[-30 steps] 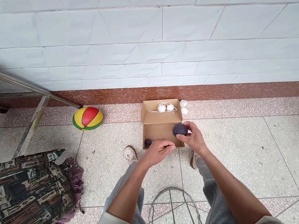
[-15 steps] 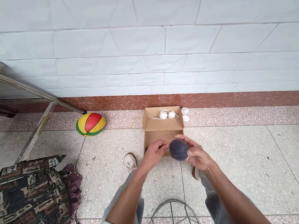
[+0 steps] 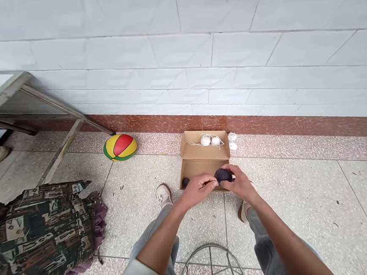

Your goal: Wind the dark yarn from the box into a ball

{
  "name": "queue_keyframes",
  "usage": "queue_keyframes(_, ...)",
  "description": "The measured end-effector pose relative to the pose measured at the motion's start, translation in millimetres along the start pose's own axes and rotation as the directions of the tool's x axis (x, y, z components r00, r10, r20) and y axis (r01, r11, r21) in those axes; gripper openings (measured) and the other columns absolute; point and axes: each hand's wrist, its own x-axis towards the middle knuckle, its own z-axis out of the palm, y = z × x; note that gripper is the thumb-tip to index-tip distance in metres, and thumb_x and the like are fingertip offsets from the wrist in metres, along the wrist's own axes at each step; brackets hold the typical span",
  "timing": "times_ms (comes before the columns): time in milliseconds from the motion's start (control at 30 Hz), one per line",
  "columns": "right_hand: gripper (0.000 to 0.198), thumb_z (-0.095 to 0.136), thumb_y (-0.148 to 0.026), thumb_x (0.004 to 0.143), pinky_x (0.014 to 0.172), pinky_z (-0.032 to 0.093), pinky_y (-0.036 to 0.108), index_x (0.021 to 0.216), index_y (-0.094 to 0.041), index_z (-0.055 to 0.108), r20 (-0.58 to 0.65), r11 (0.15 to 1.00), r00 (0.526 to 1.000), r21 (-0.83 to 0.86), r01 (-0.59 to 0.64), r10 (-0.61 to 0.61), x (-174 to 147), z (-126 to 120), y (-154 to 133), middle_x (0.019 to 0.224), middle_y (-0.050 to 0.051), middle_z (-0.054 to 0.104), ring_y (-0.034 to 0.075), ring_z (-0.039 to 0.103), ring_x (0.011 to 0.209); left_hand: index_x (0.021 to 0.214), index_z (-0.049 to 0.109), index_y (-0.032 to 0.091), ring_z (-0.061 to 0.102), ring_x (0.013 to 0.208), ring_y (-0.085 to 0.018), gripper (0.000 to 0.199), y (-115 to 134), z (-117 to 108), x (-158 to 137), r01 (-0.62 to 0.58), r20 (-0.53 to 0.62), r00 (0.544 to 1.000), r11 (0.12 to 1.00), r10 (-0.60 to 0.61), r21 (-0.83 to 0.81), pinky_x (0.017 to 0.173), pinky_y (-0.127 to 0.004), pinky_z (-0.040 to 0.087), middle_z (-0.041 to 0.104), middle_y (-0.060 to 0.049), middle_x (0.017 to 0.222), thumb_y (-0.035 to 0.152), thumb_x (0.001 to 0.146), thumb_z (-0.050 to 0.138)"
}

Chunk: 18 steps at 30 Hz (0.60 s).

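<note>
A dark ball of yarn is in my right hand, the fingers wrapped round its right side above the open cardboard box. Just left of the ball, my left hand is closed in a pinch at its edge; whatever thin thing sits between the fingertips is too small to make out. Another dark ball lies in the box's front left corner, partly behind my left hand. Two white balls of yarn with loose strands rest in the box's lid side.
Small white balls sit on the floor right of the box, by the wall. A colourful ball lies to the left, near a metal-legged table. A patterned bag is at the lower left, a metal stool frame below me.
The dark yarn ball has been lowered and turned in my right hand. My left hand stays close beside it. The view has shifted slightly to the left.
</note>
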Motion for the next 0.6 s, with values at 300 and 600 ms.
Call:
queue_keyframes(300,0.044,0.080,-0.029,0.056,0.073,0.054,0.033,0.099,-0.022,0.071,0.453,0.676,0.889,0.634,-0.377,0.071,-11.6,-0.2,-13.8,0.097,0.004,0.072,0.019,0.065,0.082,0.080,0.068,0.015,0.058,0.073,-0.015,0.028,-14.3,-13.8,6.7,0.020,-0.188,0.982,0.998,-0.032,-0.064,0.071,-0.026,0.046,0.066,-0.003,0.075,0.038,0.088,0.053)
queue_keyframes(600,0.045,0.083,-0.047,0.067,0.090,0.057,0.045,0.102,-0.024,0.066,0.129,0.599,0.990,0.790,-0.133,0.050,-1.3,15.7,-18.9,0.108,0.006,0.072,0.026,0.066,0.103,0.109,0.069,0.015,0.053,0.062,-0.013,0.034,-11.1,2.0,7.7,0.072,-0.144,0.987,0.997,-0.071,-0.002,0.063,-0.024,0.041,0.060,0.000,0.067,0.028,0.095,0.040)
